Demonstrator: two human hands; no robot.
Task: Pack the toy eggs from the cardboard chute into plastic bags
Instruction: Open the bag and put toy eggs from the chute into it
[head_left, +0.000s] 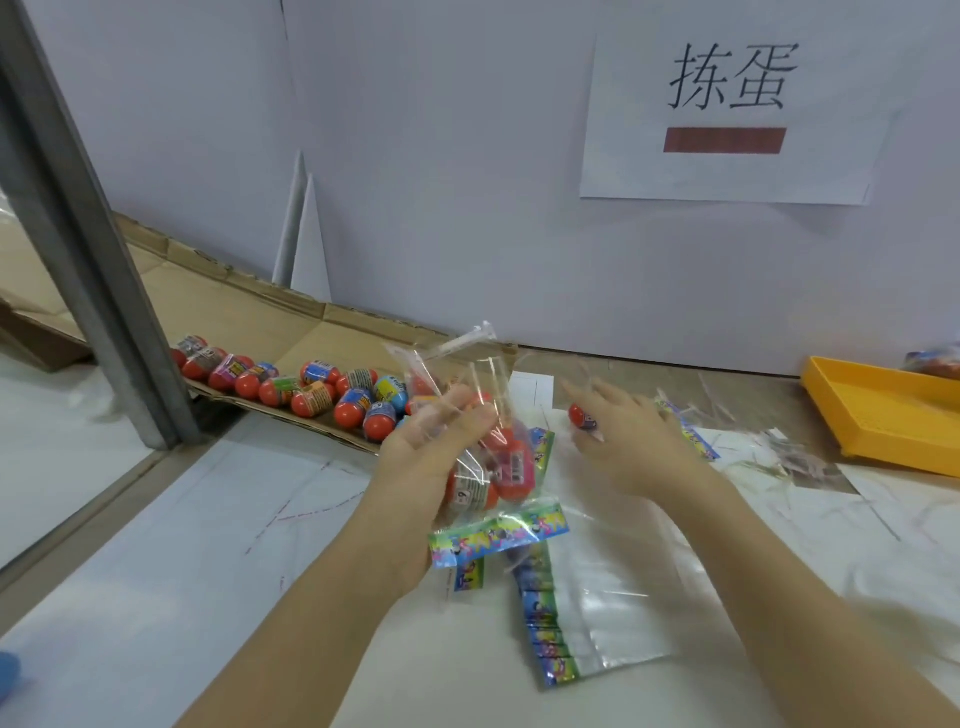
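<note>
Our left hand (434, 447) curls its fingers round the bag (488, 452), mouth up for filling; our right hand (631, 447) pinches one egg (582, 415) just right of it. More eggs (311, 395) wait on the chute (249, 322), far left.

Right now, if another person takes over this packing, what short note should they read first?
Left hand: holds a plastic bag with several packed eggs inside.
Right hand: fingers pinch a single egg beside the bag, not yet in it.
Loose eggs lie on the cardboard chute; empty bags lie on the table.
Left to do: drop this egg in, then pack the rest.
</note>
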